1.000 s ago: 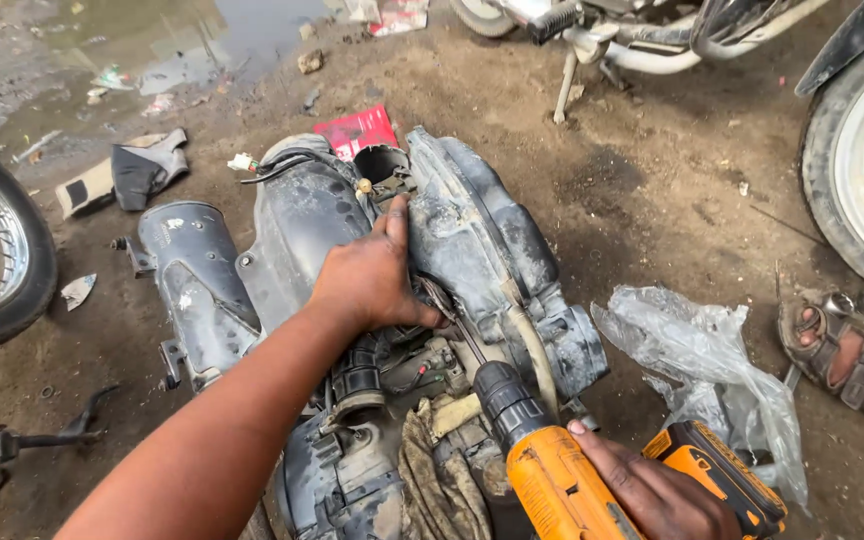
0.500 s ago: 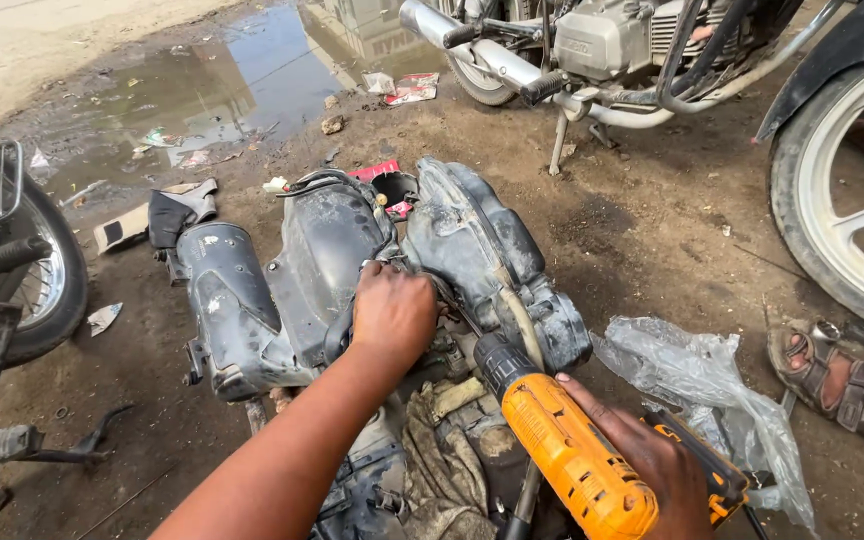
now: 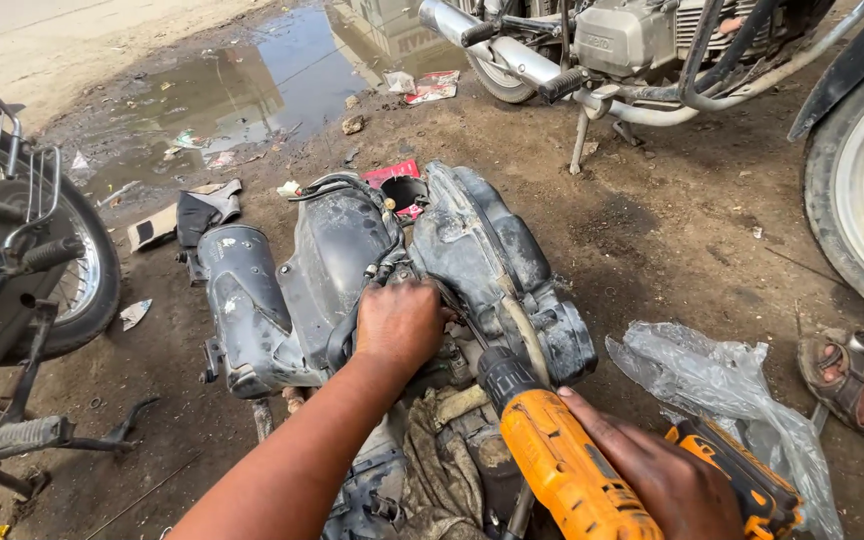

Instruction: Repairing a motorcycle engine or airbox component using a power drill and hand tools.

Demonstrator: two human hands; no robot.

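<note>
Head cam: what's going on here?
A person crouches over a grimy scooter engine assembly lying on the muddy ground. The left hand presses down on its middle, among hoses and cables. The right hand holds an orange cordless driver, its nose set against the engine beside the belt cover. A crumpled plastic bag lies to the right, near someone's sandalled foot. Motorcycles stand around, with a puddle behind.

Bright, even daylight (soft shadows), sharp focus, slight edge distortion
</note>
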